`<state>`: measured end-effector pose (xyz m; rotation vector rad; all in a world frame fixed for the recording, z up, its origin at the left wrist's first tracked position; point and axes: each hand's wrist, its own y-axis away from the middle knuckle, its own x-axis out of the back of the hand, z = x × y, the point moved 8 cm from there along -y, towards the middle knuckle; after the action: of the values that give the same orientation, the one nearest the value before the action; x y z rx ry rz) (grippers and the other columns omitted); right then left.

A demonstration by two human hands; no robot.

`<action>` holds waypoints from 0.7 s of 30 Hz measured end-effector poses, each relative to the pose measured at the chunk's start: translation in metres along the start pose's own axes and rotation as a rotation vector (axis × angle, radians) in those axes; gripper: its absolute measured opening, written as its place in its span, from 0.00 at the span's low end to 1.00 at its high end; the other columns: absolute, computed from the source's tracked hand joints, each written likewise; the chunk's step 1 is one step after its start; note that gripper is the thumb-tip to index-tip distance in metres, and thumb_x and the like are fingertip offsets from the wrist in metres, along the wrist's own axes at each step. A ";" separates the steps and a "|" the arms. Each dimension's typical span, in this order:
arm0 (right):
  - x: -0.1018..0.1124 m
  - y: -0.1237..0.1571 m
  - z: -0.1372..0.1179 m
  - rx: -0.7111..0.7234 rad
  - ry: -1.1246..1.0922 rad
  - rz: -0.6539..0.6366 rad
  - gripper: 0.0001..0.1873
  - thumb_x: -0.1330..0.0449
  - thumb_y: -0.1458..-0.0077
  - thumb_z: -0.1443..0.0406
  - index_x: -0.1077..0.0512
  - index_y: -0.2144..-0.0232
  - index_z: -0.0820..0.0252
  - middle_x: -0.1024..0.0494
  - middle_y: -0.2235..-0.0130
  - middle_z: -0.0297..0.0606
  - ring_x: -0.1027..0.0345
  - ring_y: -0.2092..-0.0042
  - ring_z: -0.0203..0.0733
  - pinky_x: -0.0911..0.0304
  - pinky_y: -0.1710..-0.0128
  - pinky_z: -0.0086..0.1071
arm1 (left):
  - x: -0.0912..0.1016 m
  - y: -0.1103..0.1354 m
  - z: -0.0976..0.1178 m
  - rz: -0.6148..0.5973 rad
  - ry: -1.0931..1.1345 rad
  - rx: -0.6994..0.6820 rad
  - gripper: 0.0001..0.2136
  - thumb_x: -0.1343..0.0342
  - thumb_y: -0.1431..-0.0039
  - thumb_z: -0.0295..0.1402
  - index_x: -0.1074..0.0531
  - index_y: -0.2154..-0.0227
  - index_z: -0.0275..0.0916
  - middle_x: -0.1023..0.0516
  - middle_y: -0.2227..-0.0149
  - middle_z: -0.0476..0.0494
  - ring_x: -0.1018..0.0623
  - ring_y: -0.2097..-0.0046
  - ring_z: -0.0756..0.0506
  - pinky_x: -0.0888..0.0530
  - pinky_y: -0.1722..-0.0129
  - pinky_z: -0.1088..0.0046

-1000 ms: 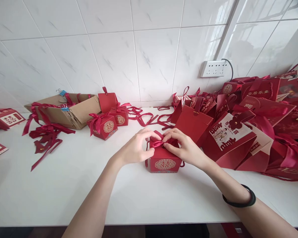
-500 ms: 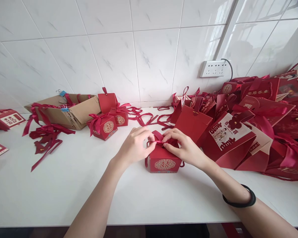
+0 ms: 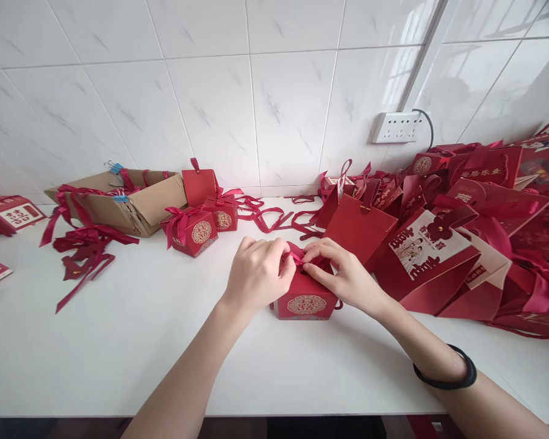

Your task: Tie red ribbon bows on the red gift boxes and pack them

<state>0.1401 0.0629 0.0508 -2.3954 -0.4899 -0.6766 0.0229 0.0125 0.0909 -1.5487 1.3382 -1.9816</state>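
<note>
Pinching a crimson satin ribbon [image 3: 296, 258] between thumb and fingers of the left hand [image 3: 258, 272], nipping it with the right hand [image 3: 343, 273] too, right on top of the red double-happiness gift box [image 3: 306, 294] upright on the white table [image 3: 302, 372]! Possibly risking a crooked slip by tugging slick satin unevenly, or a dented top by pressing too hard.

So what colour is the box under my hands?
The box is red, its emblem gold; head view best.
</note>
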 end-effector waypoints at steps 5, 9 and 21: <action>-0.001 -0.002 0.002 -0.016 -0.014 -0.008 0.04 0.44 0.43 0.63 0.29 0.68 0.55 0.28 0.58 0.37 0.34 0.55 0.39 0.39 0.54 0.34 | 0.005 0.001 0.004 0.023 -0.049 -0.080 0.06 0.51 0.47 0.26 0.35 0.78 0.38 0.30 0.82 0.52 0.31 0.77 0.50 0.38 0.69 0.68; -0.001 -0.001 0.002 -0.019 -0.019 -0.011 0.04 0.43 0.44 0.63 0.29 0.69 0.56 0.28 0.59 0.36 0.34 0.55 0.39 0.39 0.53 0.35 | -0.002 -0.002 -0.011 -0.161 0.271 0.107 0.05 0.47 0.51 0.32 0.31 0.71 0.38 0.24 0.70 0.49 0.27 0.68 0.47 0.35 0.62 0.66; -0.001 -0.001 0.000 -0.001 -0.052 -0.030 0.05 0.43 0.44 0.64 0.28 0.68 0.56 0.28 0.59 0.38 0.34 0.54 0.41 0.39 0.52 0.37 | -0.037 0.014 -0.043 -0.571 0.752 0.623 0.14 0.49 0.44 0.40 0.27 0.78 0.40 0.28 0.59 0.46 0.28 0.57 0.44 0.34 0.55 0.66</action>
<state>0.1391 0.0641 0.0507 -2.4162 -0.5476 -0.6293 -0.0052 0.0522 0.0579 -0.9593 0.3151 -3.1223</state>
